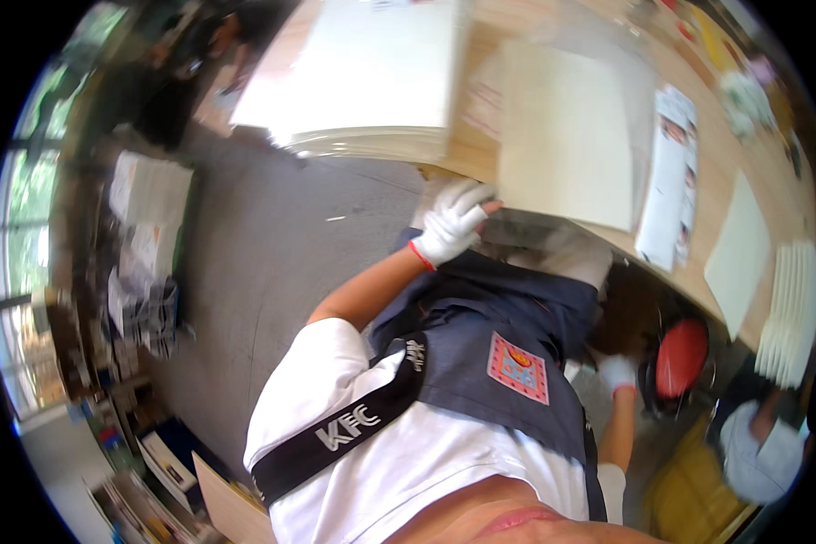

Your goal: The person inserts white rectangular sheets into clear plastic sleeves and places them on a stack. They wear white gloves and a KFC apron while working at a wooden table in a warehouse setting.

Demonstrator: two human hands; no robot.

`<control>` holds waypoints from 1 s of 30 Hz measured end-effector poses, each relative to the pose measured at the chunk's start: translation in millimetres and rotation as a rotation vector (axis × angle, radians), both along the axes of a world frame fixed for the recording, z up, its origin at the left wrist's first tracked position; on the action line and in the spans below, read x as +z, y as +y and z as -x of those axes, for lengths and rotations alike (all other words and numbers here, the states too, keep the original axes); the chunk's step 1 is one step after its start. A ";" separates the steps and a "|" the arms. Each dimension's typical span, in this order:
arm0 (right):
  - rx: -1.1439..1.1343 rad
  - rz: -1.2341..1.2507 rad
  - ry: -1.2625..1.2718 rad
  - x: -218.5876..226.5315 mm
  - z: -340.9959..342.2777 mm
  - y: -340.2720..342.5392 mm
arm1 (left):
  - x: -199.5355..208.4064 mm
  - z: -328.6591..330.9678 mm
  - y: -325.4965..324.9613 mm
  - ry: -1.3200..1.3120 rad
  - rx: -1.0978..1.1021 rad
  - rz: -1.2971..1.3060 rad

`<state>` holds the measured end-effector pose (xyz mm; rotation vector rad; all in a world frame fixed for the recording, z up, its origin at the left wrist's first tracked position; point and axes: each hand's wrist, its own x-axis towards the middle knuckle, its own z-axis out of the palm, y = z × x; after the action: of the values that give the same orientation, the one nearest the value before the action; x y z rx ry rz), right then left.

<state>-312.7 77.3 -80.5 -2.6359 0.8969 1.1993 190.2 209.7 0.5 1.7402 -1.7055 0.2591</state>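
Observation:
My left hand (451, 224), in a white glove with a red cuff, is at the near edge of the wooden table (477, 150). Its fingers are loosely bent and apart, with bare skin showing at a fingertip, and I see nothing held. Close by on the tabletop lies a cream sheet or stack of sheets (567, 136), its near edge level with the table's edge. My right hand (618, 374), gloved the same way, hangs low at my right side by a red round stool seat (682, 358). Blur hides its fingers.
A thick stack of white sheets (376, 77) overhangs the table's left part. Rightward lie a printed white strip (669, 181), a pale sheet (739, 254) and stacked ridged pieces (789, 313). Wrapped bundles (150, 190) stand on the left. Another person (762, 453) is at the lower right.

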 end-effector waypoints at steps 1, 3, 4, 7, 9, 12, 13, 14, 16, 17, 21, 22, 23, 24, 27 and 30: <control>-0.095 0.069 -0.176 13.7 -35.6 -1.4 | -3.3 -0.3 -6.9 -0.071 -0.068 -0.005; -0.548 0.274 -0.743 83.8 -123.4 -0.8 | 4.5 3.8 -20.4 -0.146 -0.225 0.027; -0.530 0.267 -0.923 103.5 -150.2 -5.6 | 5.9 7.7 -28.9 -0.132 -0.278 0.088; -0.013 0.343 -1.198 144.2 -198.8 -20.7 | 8.7 10.3 -38.9 -0.112 -0.358 0.165; 0.080 0.369 -1.113 135.1 -211.8 -37.1 | 16.2 10.6 -36.2 -0.090 -0.354 0.100; 0.065 0.439 -1.132 110.5 -212.7 -63.9 | 20.1 9.9 -27.6 -0.034 -0.291 0.075; -0.011 0.372 -1.123 106.4 -208.4 -70.2 | 13.2 7.4 -20.4 0.070 -0.207 0.025; -0.080 0.300 -1.114 107.1 -208.6 -72.1 | -2.0 2.1 -9.0 0.174 -0.115 -0.026; -0.358 0.225 -1.222 108.2 -217.8 -55.3 | -29.5 -1.3 6.4 0.455 0.071 -0.047; -0.504 0.191 -1.267 110.4 -222.7 -45.0 | -32.3 3.8 8.2 0.662 0.157 -0.043; -1.005 0.196 -1.187 77.0 -235.5 -34.6 | -50.8 16.1 6.2 1.292 0.345 0.048; -1.063 0.201 -1.175 79.1 -237.9 -33.6 | -47.6 20.4 1.3 1.456 0.329 0.113; -1.121 0.206 -1.164 82.8 -239.5 -31.0 | -44.1 24.5 -2.8 1.620 0.312 0.179; -1.180 0.212 -1.153 85.1 -238.1 -28.0 | -37.2 28.1 4.5 1.776 0.353 0.103; -1.067 0.193 -1.215 74.7 -219.1 -18.5 | -35.9 27.8 19.9 1.830 0.308 0.022; -1.040 0.064 -1.184 76.2 -189.0 -15.0 | -47.5 19.0 54.1 2.039 0.273 -0.227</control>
<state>-123.7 62.3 -4.4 -1.7709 1.5400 -0.5637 171.3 263.8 -47.0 1.2060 0.0430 -1.2217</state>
